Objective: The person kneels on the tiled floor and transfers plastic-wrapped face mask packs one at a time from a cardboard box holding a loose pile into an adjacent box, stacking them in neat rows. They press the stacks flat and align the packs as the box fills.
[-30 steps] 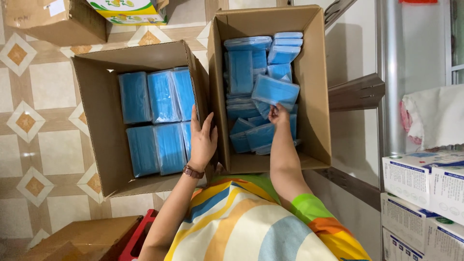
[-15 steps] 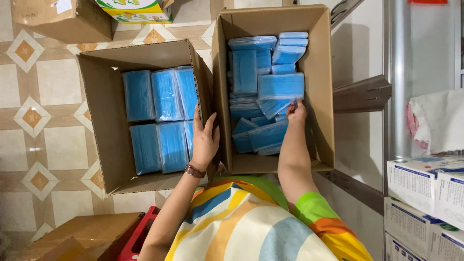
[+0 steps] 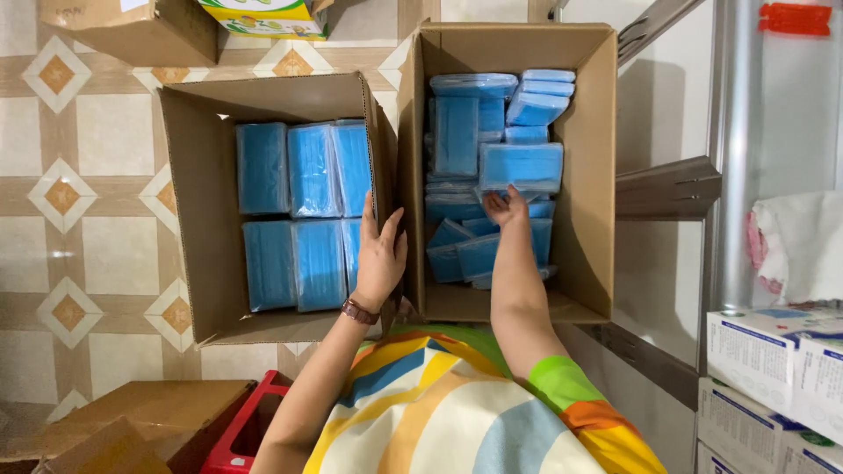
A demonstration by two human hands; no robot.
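1. Head view: a person in a shirt striped in many colours (image 3: 457, 412) leans over two open cardboard boxes standing side by side on a tiled floor (image 3: 79, 202).
2. The right hand (image 3: 507, 209) reaches into the right box (image 3: 590, 175); its fingers (image 3: 502, 200) close on the lower edge of a flat blue packet (image 3: 520, 165), which lies on top of the loose heap of like packets in that box.
3. The heap of blue packets (image 3: 479, 250) fills the right box unevenly, some packets flat, some tilted, with smaller ones stacked towards the far end.
4. The left hand (image 3: 379, 254), a watch (image 3: 359, 311) at its wrist, lies flat against the cardboard walls where the two boxes meet, fingers spread and released, grasping nothing.
5. The left box (image 3: 198, 219) holds blue packets (image 3: 303, 211) packed upright in two neat rows.
6. Around them: a further brown box (image 3: 132, 31) and a printed carton (image 3: 263, 16) at the far edge, flattened cardboard (image 3: 114, 421) and a red crate (image 3: 250, 430) near the person, white cartons (image 3: 773, 369) stacked at the right, a metal post (image 3: 736, 149) beside them.
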